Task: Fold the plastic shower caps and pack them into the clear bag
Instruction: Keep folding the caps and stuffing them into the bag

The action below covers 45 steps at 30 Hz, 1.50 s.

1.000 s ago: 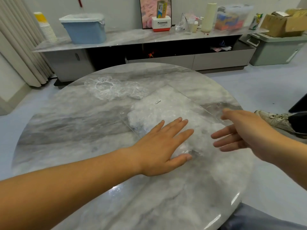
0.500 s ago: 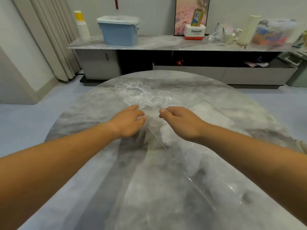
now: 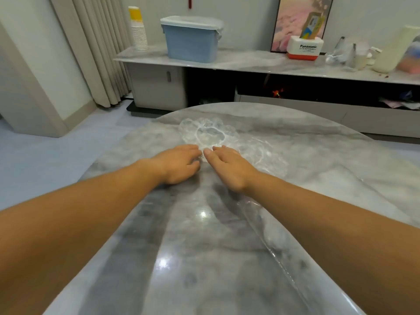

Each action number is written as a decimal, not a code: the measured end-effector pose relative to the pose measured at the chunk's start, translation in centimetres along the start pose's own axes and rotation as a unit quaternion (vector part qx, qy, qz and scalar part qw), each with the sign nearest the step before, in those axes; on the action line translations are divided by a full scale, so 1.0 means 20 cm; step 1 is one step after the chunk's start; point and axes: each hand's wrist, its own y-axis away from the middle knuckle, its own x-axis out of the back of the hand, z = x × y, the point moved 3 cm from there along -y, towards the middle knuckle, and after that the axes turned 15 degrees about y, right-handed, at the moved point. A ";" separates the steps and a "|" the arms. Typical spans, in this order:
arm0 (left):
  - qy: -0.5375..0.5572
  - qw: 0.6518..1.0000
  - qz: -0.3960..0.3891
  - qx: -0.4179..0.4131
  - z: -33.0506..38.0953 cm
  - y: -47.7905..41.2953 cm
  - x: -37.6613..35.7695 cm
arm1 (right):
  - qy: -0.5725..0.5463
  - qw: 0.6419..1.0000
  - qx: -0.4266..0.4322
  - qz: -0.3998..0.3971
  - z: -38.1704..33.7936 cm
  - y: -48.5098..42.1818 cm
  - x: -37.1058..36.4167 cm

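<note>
Your left hand (image 3: 179, 163) sits at the near edge of the shower cap (image 3: 209, 133), fingers curled under; whether they pinch the plastic cannot be told. The cap lies spread on the far middle of the desk (image 3: 181, 258). Your right hand (image 3: 229, 167) rests flat and released on it. The clear bag (image 3: 270, 239) lies near right, partly under your right forearm.

Site: home living room | Evidence: long low cabinet (image 3: 156, 87) with marble top; floor-length curtains (image 3: 95, 53); framed picture (image 3: 293, 19) against wall; round marble table (image 3: 329, 151); lidded blue storage bin (image 3: 192, 39); stacked paper cups (image 3: 138, 30)
</note>
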 end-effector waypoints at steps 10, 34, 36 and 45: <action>-0.147 0.989 0.004 -0.018 0.13 0.69 -0.12 | 0.142 0.987 0.050 -0.061 -0.04 0.28 -0.09; -0.033 0.994 -0.055 -0.085 0.60 1.52 -0.43 | 0.215 0.961 0.122 -0.125 -0.10 1.60 -0.25; 0.009 0.997 -0.058 -0.048 0.56 1.51 -0.43 | 0.227 0.960 0.122 -0.107 -0.11 1.58 -0.25; 0.164 0.982 -0.079 -0.052 0.52 1.47 -0.43 | 0.118 0.986 0.113 -0.039 -0.14 1.44 -0.29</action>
